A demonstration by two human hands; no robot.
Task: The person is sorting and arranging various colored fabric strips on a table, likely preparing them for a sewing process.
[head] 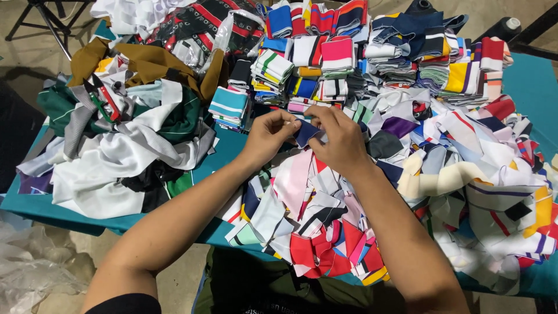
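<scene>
My left hand (pixel 268 135) and my right hand (pixel 343 139) meet above the middle of the table, both pinching a small navy blue fabric piece (pixel 306 132) between thumbs and fingers. Below and around them lies a loose heap of knit collar and cuff pieces (pixel 325 232) in white, pink, red, navy and striped colours. Part of the navy piece is hidden behind my right fingers.
Folded stacks of striped knit pieces (pixel 325 64) fill the far side. A pile of white, green and brown cloth (pixel 116 139) lies at left, with red-handled scissors (pixel 104 96) on it. The teal table (pixel 535 87) shows at right. Crumpled plastic (pixel 29 273) lies on the floor.
</scene>
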